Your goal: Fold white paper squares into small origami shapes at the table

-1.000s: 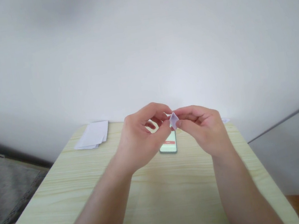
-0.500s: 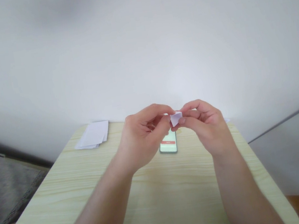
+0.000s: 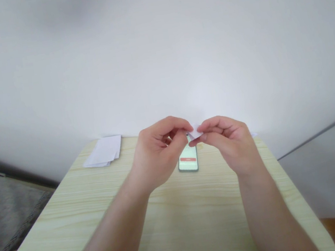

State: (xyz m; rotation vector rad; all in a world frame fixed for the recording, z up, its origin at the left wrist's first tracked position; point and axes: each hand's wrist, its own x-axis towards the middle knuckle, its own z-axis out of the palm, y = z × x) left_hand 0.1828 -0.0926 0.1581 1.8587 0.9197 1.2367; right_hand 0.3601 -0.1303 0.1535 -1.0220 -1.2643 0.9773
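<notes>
Between my two hands, above the far part of the table, is a small folded piece of white paper (image 3: 195, 131). My left hand (image 3: 163, 151) pinches its left side between thumb and forefinger. From the other side, my right hand (image 3: 229, 141) grips it with thumb and fingertips. Part of the paper is covered by my fingers. Below the hands a phone (image 3: 188, 164) lies flat, its lit screen showing a red bar; its upper end is partly hidden by the hands and the paper.
A loose stack of white paper sheets (image 3: 103, 150) lies at the table's far left corner. Another bit of white paper (image 3: 253, 134) peeks out beyond my right hand. The wood-grain table (image 3: 183, 225) meets a white wall (image 3: 157, 59). Grey fabric (image 3: 6, 210) is at the left.
The paper has been turned and now lies flatter, with a pointed lower edge. The right fingers have shifted slightly left and down on it. More of the phone screen shows.
</notes>
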